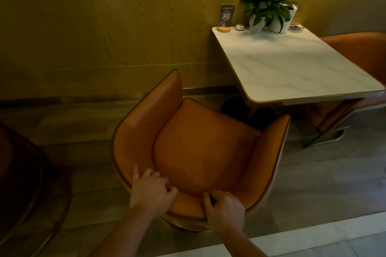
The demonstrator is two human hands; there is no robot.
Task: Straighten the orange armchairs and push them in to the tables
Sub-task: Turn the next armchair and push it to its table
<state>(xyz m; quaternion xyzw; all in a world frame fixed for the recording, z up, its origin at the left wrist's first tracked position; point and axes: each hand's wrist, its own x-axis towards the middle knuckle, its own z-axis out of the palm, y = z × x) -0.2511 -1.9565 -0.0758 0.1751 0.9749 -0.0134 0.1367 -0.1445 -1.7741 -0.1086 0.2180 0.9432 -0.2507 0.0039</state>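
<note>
An orange armchair point(200, 148) stands on the floor just below me, its open front turned toward the white marble table point(292, 64) up and to the right. It sits apart from the table, left of the near corner and at an angle to the edge. My left hand point(151, 189) and my right hand point(224, 208) both grip the top rim of its curved backrest, fingers curled over the edge. A second orange armchair point(359, 52) stands at the table's far right side, partly hidden by the tabletop.
A wood-panelled wall runs behind the table. On the table's back edge stand a potted plant point(271, 6), an A12 sign point(226, 16) and a small call bell point(239, 26). A dark round piece of furniture point(25, 183) sits at left. Wooden floor surrounds the chair.
</note>
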